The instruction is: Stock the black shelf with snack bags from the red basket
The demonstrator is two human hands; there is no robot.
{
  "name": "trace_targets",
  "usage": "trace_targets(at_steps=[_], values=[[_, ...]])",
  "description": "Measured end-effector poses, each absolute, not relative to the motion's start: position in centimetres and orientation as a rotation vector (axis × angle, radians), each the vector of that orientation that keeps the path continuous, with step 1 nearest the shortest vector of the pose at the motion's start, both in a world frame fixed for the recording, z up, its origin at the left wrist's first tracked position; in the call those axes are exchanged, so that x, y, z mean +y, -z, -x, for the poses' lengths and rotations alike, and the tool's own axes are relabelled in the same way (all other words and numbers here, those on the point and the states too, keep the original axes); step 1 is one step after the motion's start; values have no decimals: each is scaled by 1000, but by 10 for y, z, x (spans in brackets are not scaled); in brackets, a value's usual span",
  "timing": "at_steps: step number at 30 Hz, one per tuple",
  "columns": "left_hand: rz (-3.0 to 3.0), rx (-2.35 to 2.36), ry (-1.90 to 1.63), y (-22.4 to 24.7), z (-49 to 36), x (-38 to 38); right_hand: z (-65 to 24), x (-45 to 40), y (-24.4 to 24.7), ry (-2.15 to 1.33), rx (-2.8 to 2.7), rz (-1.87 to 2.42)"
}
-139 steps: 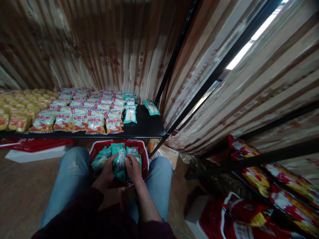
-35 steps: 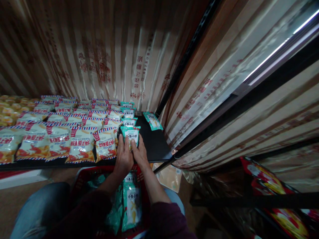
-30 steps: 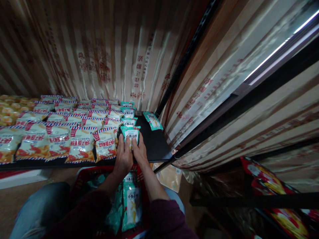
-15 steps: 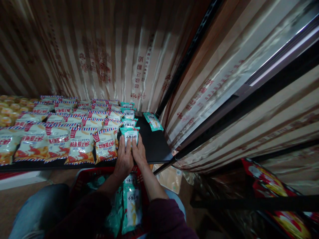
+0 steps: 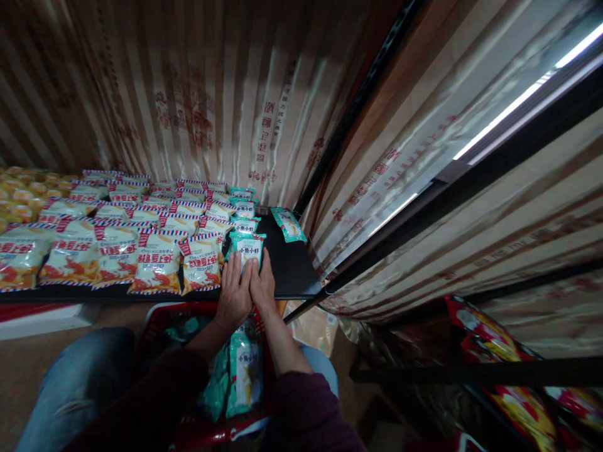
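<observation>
A teal snack bag [image 5: 249, 246] with a white panel stands at the front of a row of matching teal bags [image 5: 244, 225] on the black shelf [image 5: 292, 267]. My left hand [image 5: 234, 294] lies against the bag's lower front with its fingers stretched out. Beside it, my right hand [image 5: 262, 282] touches the bag's lower right part, fingers extended and thumb near the left hand. Both hands are open; the lower part of the bag is hidden behind them. Below my wrists, more teal bags [image 5: 245, 370] sit in a red basket [image 5: 160, 312].
White snack bags with striped edges [image 5: 157, 260] fill the shelf to the left, with yellow packages [image 5: 28, 194] beyond. One teal bag [image 5: 288, 225] lies apart at the back right. A black post [image 5: 348, 119] and printed curtains [image 5: 211, 94] border the shelf. Red-yellow packages [image 5: 490, 326] are lower right.
My left hand has flattened further over the front of the teal bag, and my right fingers have straightened beside it. The view has shifted slightly, with the shelf higher in the picture.
</observation>
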State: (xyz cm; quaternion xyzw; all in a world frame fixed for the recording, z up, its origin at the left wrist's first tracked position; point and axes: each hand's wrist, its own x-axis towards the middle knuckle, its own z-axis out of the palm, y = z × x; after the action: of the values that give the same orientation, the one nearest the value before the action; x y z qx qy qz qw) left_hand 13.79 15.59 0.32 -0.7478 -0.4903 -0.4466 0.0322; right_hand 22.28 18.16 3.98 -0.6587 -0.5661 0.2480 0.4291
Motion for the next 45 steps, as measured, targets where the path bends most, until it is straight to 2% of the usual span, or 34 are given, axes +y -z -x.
trace_targets(at_steps=[11,31,38,45], values=[[2293,-1501,1402,4,-137,163,-222,189,-41,-619,-1459,1529],[2261,-1512,1382,9,-136,163,-226,178,-36,-593,-1426,1584],[2294,-1486,1371,12,-131,140,-229,161,-25,-530,-1346,1568],[2401,-1443,1234,27,-126,103,-225,134,-17,-615,-1102,1440]])
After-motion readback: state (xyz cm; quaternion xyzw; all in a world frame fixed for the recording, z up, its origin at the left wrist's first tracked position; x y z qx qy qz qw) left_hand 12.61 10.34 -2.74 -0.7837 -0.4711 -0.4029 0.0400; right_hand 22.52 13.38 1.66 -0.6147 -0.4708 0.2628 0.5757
